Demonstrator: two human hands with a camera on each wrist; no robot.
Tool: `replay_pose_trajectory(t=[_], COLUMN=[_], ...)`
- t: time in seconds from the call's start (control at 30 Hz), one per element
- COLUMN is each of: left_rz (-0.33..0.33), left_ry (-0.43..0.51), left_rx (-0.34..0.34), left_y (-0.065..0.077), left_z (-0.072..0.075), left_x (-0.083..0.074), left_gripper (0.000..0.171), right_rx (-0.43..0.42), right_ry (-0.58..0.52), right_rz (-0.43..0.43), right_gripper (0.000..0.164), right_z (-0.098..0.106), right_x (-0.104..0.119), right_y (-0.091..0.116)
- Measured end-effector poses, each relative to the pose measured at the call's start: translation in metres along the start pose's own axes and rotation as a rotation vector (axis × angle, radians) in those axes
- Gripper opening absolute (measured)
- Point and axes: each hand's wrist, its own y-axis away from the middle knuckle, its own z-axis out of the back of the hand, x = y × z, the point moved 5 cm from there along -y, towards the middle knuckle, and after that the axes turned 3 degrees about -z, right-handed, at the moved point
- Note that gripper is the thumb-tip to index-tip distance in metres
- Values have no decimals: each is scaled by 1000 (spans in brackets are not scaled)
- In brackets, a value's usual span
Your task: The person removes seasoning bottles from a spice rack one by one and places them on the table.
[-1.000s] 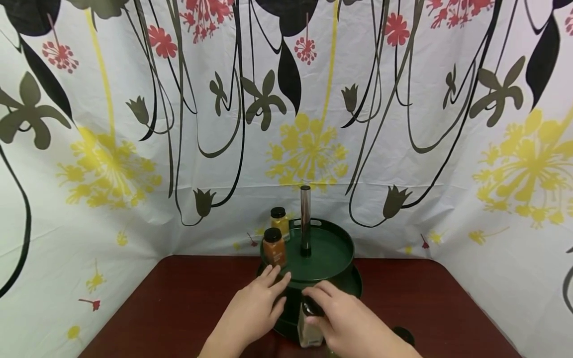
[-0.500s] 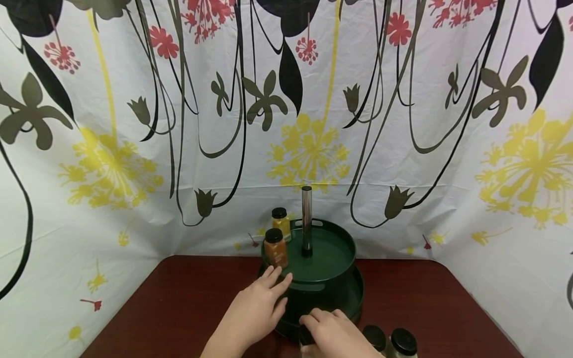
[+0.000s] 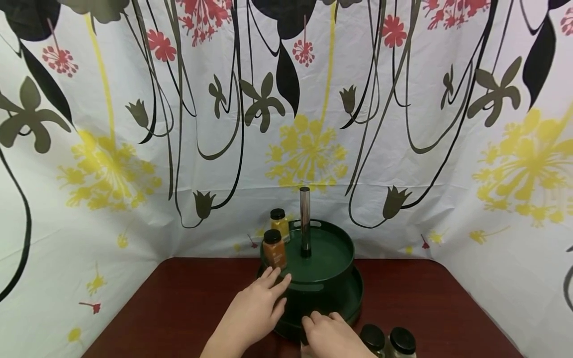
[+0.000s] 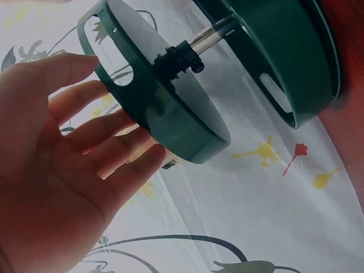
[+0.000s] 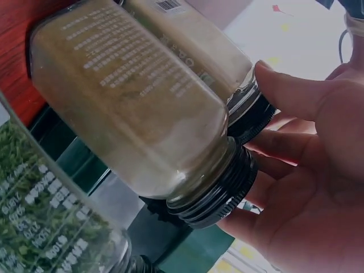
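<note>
In the head view my left hand (image 3: 250, 315) rests its spread fingertips on the wall of a green two-tier round rack (image 3: 329, 271). The left wrist view shows these fingers (image 4: 122, 145) nearly straight against the upper tray's outer side, below its cut-out handle. My right hand (image 3: 335, 335) is low in front of the rack, gripping a black-lidded spice jar. In the right wrist view the thumb lies at the neck of this jar (image 5: 196, 48) of pale powder, with fingers behind its lid. A second jar of brownish powder (image 5: 131, 96) stands nearer the camera, beside the fingertips.
An orange jar (image 3: 274, 251) and a yellow jar (image 3: 279, 226) stand at the left of the upper tray, near its upright post (image 3: 305, 221). Two black lids (image 3: 372, 337) show right of my right hand. A jar of green herbs (image 5: 42, 199) is close by.
My right hand has lowered the jar from in front of the rack toward the table's near side. Two jar lids beside it have come into clearer view. My left hand has stayed in place.
</note>
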Motion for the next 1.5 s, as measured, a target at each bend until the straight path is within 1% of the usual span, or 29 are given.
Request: replay_pose_trajectory(t=[0.27,0.47,0.53,0.6,0.7,0.77,0.83,0.93,1.0,1.03,1.13,1.27,1.37,1.43,1.5], left_rz=[-8,-12,-11,-11,-23,-42,-63,-91,-103,-107,-113,-115,-132,-149,-166], left_ry=[-6,-2,-3,-9,-30,-50,-66,-72,-69,-66,-57,-20,6,8,12], left_rx=[-17,-14,-11,-7,-5,-12,-23,-41,-49,-53,-60,-50,-30,-12,6], left_y=[0,1,1,1,0,-1,-1,1,2,2,3,2,3,4,5], left_z=[0,-1,-1,-1,-1,-1,-1,-3,-4,-4,-4,-4,-4,-5,-5], left_x=[0,0,0,0,-1,-2,-3,-5,-6,-7,-9,-12,-15,-17,-19], left_gripper=[48,48,48,48,49,49,49,48,47,47,45,44,44,45,45], right_rx=[9,21,28,23,-35,-106,-196,-321,-373,-381,-351,-222,-117,-68,-41], right_ry=[-7,-24,-31,-43,-76,-107,-117,-99,-73,-66,-46,-49,-74,-86,-93], right_rz=[22,33,33,26,16,2,-5,-10,-15,-23,-46,-63,-75,-78,-76], right_gripper=[43,40,40,45,48,47,43,40,41,43,49,61,66,66,66], right_z=[-2,-4,-2,4,21,36,50,67,73,75,75,67,58,52,48], right_x=[2,1,1,1,2,2,2,3,2,2,1,2,2,2,3], right_y=[0,-2,-1,0,2,4,6,8,8,8,7,3,0,-1,0])
